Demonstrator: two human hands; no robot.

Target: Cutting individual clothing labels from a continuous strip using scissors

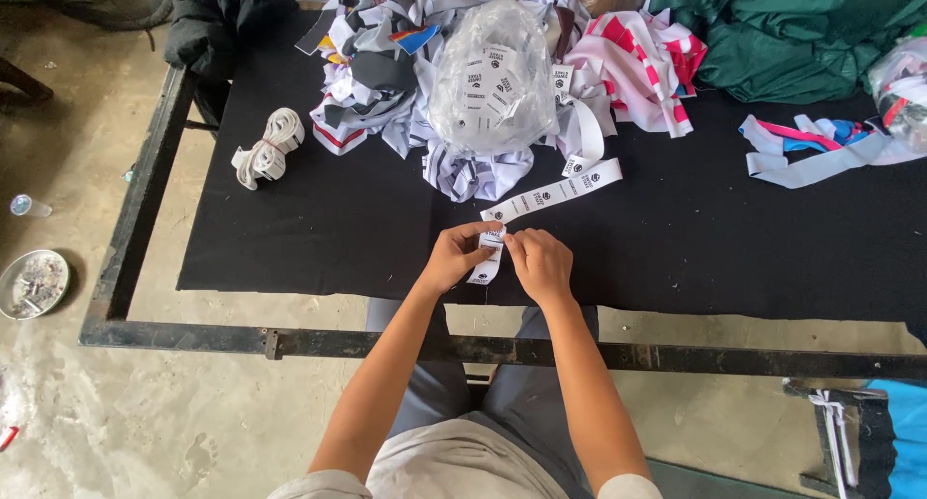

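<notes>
A white label strip with repeated black marks is pinched at its near end by the left hand and right hand, over the black table; its far end runs toward a clear bag of labels

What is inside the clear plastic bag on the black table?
The clear plastic bag holds many small white labels with dark print. How many lie deeper inside cannot be seen; glare and the outer labels hide them.

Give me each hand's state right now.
Left hand: closed on the label strip.
Right hand: closed, pinching the same strip.
</notes>
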